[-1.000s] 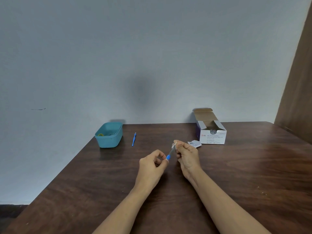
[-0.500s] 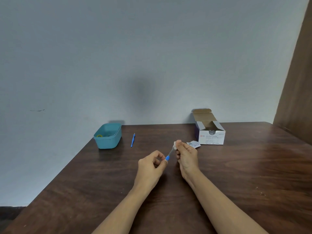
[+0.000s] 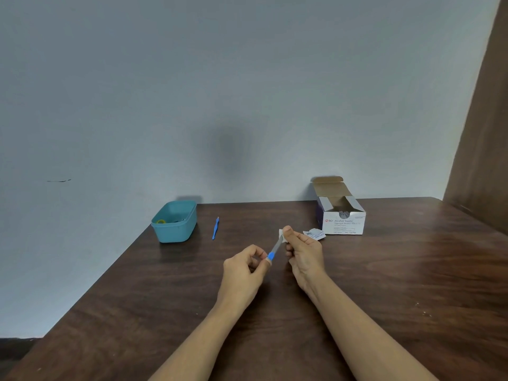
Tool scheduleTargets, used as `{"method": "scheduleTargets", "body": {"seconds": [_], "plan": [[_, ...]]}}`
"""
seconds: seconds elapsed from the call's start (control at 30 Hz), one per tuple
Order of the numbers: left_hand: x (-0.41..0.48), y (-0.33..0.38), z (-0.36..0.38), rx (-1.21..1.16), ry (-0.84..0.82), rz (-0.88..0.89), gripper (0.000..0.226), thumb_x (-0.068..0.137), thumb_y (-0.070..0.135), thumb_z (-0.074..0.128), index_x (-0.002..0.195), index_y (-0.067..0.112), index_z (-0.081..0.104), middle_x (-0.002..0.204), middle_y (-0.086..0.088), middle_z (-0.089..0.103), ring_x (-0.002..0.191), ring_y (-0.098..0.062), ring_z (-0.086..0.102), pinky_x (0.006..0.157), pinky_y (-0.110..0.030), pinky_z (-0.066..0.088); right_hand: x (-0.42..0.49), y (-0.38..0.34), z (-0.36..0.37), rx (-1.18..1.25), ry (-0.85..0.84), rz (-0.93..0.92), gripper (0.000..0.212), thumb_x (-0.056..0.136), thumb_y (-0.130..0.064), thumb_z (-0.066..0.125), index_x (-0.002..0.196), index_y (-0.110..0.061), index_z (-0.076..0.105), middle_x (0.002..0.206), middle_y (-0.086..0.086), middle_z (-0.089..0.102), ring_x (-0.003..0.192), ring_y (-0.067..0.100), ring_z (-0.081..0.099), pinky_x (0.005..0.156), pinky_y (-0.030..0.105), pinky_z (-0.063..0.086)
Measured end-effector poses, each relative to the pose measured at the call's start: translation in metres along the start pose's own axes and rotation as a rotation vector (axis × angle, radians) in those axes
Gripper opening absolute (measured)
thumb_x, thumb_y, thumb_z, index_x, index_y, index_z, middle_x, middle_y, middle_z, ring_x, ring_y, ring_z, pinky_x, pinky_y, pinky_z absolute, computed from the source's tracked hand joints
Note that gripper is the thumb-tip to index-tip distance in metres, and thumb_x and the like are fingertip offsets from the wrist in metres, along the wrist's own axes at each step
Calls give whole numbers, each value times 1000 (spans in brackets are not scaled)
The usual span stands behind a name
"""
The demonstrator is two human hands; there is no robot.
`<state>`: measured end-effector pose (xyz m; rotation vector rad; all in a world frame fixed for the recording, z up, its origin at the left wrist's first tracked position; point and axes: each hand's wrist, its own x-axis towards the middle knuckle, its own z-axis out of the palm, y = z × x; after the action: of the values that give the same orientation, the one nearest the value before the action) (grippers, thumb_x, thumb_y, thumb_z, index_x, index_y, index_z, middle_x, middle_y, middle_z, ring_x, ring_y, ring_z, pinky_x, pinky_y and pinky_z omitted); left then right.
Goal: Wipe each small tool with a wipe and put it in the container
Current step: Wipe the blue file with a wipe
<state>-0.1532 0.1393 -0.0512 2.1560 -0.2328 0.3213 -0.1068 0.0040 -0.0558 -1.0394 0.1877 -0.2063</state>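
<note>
Near the middle of the table [image 3: 384,284], the left hand [image 3: 242,270] pinches the blue end of the small tool [image 3: 275,247], and the right hand [image 3: 305,251] keeps the wipe [image 3: 281,234] pinched on its far tip. Almost nothing has moved since a second ago, so the wiping probably goes on; the container [image 3: 176,232] waits at the far left corner.

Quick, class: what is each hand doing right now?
Left hand: pinching the blue end of the small tool.
Right hand: pinching the wipe around its tip.
</note>
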Motion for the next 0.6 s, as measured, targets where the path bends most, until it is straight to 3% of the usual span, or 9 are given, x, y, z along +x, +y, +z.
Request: {"method": "scheduleTargets", "body": {"seconds": [0.17, 0.3, 0.47, 0.6], "plan": [[-1, 2, 0, -45, -20, 11, 2, 89, 29, 64, 89, 26, 64, 75, 7, 70, 60, 7, 58, 54, -5, 41, -2, 0, 0, -39, -30, -10, 21, 85, -27, 68, 77, -8, 67, 59, -1, 51, 57, 9, 43, 56, 22, 39], [-1, 2, -3, -160, -14, -40, 3, 89, 27, 63, 88, 26, 66, 75, 10, 72, 64, -1, 61, 61, -10, 46, -5, -5, -2, 16, -134, 63, 14, 79, -22, 70, 82, -8, 71, 61, -1, 55, 61, 9, 45, 59, 23, 41], [-1, 3, -6, -357, -31, -113, 6, 89, 20, 64, 89, 17, 69, 76, 3, 74, 61, 3, 59, 66, -22, 47, -8, -6, -4, -73, -336, 89, 29, 67, -25, 72, 90, -8, 73, 64, 0, 58, 62, 9, 46, 59, 21, 42], [0, 1, -6, -357, -1, -127, 8, 88, 24, 65, 86, 17, 69, 76, 3, 74, 60, -1, 56, 63, -21, 47, -10, -5, -5, -212, -422, 28, 18, 67, -24, 74, 81, -12, 76, 68, 0, 66, 63, 8, 49, 61, 21, 41]]}}
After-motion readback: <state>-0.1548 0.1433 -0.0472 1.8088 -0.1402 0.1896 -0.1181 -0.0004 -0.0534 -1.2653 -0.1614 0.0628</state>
